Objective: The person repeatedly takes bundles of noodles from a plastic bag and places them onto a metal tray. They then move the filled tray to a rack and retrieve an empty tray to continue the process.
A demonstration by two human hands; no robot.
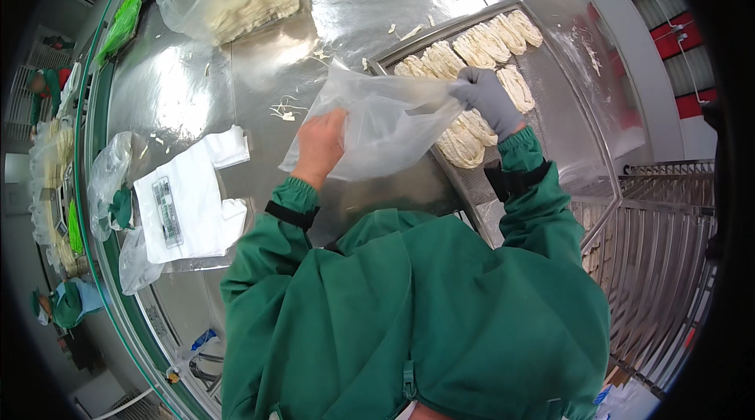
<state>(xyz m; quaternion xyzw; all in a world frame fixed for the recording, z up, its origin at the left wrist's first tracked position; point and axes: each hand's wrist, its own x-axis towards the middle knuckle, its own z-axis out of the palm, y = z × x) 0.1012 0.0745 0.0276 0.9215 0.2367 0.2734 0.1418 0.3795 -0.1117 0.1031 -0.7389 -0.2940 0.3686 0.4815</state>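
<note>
A translucent plastic bag (383,131) is stretched between my two hands over the steel table. My bare left hand (321,145) grips its left side. My right hand (489,98), in a grey glove, pinches the bag's right end above a perforated metal tray (566,107). Folded bundles of pale noodles (481,45) lie in rows on that tray, and more bundles (463,143) show beside and below my right hand. The bag looks empty and partly hides the tray's left edge.
A bag of stacked pale noodle sheets (253,1) stands at the upper left. White plastic bags (183,202) lie at the left, near a green-edged rail (88,184). Noodle scraps (286,113) dot the steel table (265,72). A metal rack (660,255) is at the right. People work beyond the rail.
</note>
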